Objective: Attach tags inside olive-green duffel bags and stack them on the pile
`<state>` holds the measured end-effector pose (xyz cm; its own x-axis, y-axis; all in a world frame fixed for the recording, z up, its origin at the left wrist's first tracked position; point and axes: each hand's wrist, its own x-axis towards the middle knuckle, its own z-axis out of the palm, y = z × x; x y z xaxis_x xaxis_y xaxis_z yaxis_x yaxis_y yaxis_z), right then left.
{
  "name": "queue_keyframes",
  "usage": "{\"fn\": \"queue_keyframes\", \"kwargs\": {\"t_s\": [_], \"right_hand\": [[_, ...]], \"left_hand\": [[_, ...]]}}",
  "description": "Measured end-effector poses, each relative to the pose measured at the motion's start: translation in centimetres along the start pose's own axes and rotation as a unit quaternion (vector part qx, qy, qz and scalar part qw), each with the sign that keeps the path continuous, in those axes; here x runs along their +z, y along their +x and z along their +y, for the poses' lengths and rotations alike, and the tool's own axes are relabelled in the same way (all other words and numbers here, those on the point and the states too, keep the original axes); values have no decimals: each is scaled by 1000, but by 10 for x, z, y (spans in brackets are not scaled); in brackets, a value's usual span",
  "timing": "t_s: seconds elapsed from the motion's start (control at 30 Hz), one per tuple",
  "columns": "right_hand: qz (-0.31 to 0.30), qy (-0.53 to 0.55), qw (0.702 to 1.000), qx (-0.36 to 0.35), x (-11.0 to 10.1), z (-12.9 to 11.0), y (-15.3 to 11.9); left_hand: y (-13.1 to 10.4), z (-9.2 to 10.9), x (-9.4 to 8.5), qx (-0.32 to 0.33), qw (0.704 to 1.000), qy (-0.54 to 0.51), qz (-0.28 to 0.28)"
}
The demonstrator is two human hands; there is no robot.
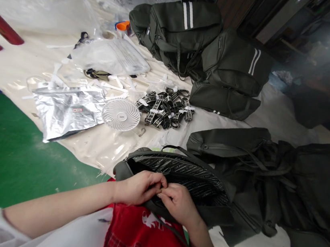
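An open dark green bag (221,179) with a striped patterned lining lies at the near table edge, in front of my body. My left hand (141,187) is at the bag's near rim, thumb and fingers pinched together. Touching it at the fingertips, my right hand (177,202) is also closed in a pinch. Whatever lies between the fingertips is too small to make out. Beyond the bag is a pile of black straps with white lettering (167,107), next to a white round fan (121,114).
Dark green bags with white stripes (187,21) stand at the back. More dark bags (320,188) lie at the right. A silver foil pouch (70,107), clear plastic bags (116,54), an orange item (123,25) and red tubes (3,25) are on the left half of the table.
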<state>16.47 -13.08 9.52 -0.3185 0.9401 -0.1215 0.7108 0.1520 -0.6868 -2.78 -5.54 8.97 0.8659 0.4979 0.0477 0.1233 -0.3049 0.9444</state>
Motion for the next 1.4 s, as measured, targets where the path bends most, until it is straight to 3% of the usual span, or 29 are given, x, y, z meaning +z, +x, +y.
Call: {"fn": "queue_keyframes", "kwargs": {"t_s": [0.1, 0.17, 0.23, 0.37, 0.53, 0.67, 0.77, 1.07, 1.3, 1.4], "right_hand": [[37, 32, 995, 91, -10, 7, 0], [52, -4, 985, 165, -15, 15, 1], [25, -56, 977, 204, -19, 23, 3], [-65, -87, 981, 163, -19, 27, 16], [-127, -86, 984, 94, 4, 25, 33], [-154, -129, 977, 76, 30, 31, 42], [-163, -160, 971, 74, 36, 32, 49], [-155, -242, 957, 39, -6, 1, 45], [-197, -293, 932, 87, -21, -16, 33], [-185, -284, 938, 75, -29, -24, 27]], "left_hand": [[-7, 3, -11, 16, 993, 80, 89], [-16, 3, -23, -1, 980, 146, 138], [-26, 2, -36, -30, 974, 186, 122], [-46, -2, -48, -18, 979, 200, 36], [-55, -11, -35, 1, 977, 206, 49], [-52, -18, -26, 8, 975, 212, 61], [-49, -19, -27, 16, 975, 212, 59], [-52, -22, -26, 28, 973, 216, 76], [-54, -23, -27, 24, 973, 216, 83], [-54, -23, -27, 23, 973, 214, 83]]}}
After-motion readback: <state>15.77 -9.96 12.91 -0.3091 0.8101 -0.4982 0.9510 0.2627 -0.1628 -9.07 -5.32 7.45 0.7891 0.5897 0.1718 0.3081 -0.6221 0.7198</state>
